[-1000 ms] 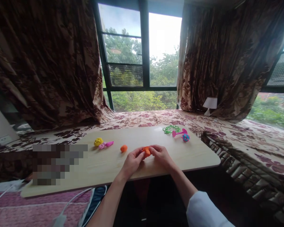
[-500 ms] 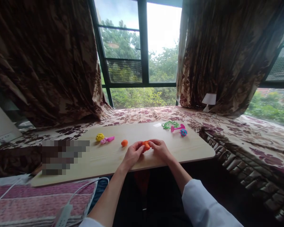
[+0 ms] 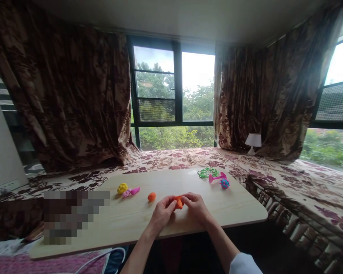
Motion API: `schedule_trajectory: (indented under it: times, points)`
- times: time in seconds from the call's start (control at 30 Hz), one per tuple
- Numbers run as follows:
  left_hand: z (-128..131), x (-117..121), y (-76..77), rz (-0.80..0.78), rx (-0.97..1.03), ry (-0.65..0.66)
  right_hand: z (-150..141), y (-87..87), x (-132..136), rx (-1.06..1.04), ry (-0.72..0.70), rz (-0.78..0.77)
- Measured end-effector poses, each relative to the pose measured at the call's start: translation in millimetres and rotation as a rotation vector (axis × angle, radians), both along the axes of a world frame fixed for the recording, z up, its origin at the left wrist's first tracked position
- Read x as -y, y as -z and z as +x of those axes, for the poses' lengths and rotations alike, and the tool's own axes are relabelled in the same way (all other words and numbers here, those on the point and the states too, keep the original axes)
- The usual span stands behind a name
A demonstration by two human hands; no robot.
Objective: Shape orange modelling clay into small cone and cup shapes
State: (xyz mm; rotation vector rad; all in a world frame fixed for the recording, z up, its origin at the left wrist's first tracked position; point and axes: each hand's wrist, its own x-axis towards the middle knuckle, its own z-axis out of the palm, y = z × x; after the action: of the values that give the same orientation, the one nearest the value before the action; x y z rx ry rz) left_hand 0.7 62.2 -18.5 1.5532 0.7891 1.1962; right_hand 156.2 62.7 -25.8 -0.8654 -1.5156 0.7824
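Both my hands rest on a light wooden table (image 3: 125,220) and pinch a small orange lump (image 3: 178,202) between them. My left hand (image 3: 161,212) grips it from the left with curled fingers, and my right hand (image 3: 196,207) grips it from the right. A second, rounder orange ball (image 3: 151,196) lies on the table just left of my left hand.
A yellow lump (image 3: 122,188) and a pink piece (image 3: 130,191) lie at the table's left. A green wiry toy (image 3: 206,172), a pink stick (image 3: 217,177) and a blue-pink spiky ball (image 3: 224,183) sit at the far right. A small white lamp (image 3: 253,142) stands by the curtains.
The camera has tilted up, so the ceiling shows and the table sits lower in view. My hands stay together on the orange lump, working it slightly.
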Motion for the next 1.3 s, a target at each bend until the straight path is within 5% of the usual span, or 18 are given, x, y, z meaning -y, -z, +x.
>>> schedule_trajectory:
  times: [1.3]
  points:
    - [1.8,8.7,-8.6,-0.045,-0.015,0.006,-2.3,-6.2,7.5,-0.039,0.001,-0.042]
